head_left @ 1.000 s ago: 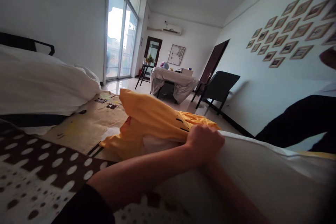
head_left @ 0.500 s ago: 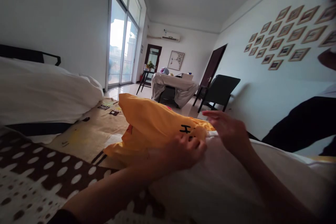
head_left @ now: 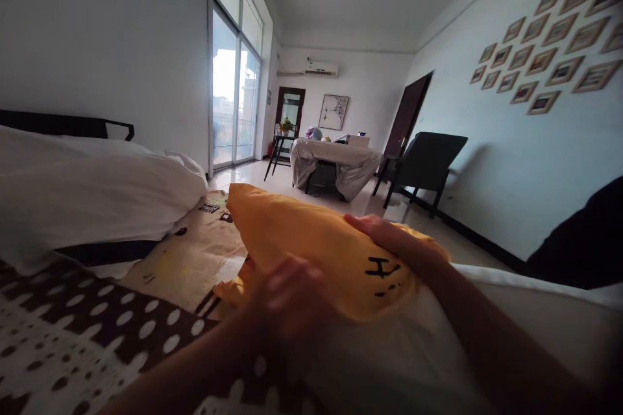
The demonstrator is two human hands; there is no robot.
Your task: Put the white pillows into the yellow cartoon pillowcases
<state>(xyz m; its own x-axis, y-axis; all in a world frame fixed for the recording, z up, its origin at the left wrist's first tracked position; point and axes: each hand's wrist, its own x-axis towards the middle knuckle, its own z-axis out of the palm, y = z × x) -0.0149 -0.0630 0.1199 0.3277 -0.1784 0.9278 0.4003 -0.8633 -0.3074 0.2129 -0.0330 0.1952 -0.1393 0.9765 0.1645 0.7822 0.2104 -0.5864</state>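
A yellow-orange cloth (head_left: 302, 227) with black lettering lies bunched in front of me, partly over a white padded cloth (head_left: 389, 356). It looks like a pillowcase, though its full shape is hidden. My right hand (head_left: 377, 233) rests along the far upper edge of the yellow cloth with its fingers stretched out. Against the near side of that cloth is my left hand (head_left: 294, 298), smeared by motion, so I cannot tell whether its fingers grip any fabric.
A beige printed sheet (head_left: 189, 259) and a brown-and-white dotted blanket (head_left: 117, 318) spread below. White bedding (head_left: 97, 194) is heaped at left. Beyond stand a covered table (head_left: 335, 159) and a dark chair (head_left: 428, 162). At right, a person's dark-clothed leg (head_left: 579, 240) shows.
My right hand has come down from the air onto the yellow cloth. My left hand has moved left, away from the lettering. The view has shifted, and less of the other person shows.
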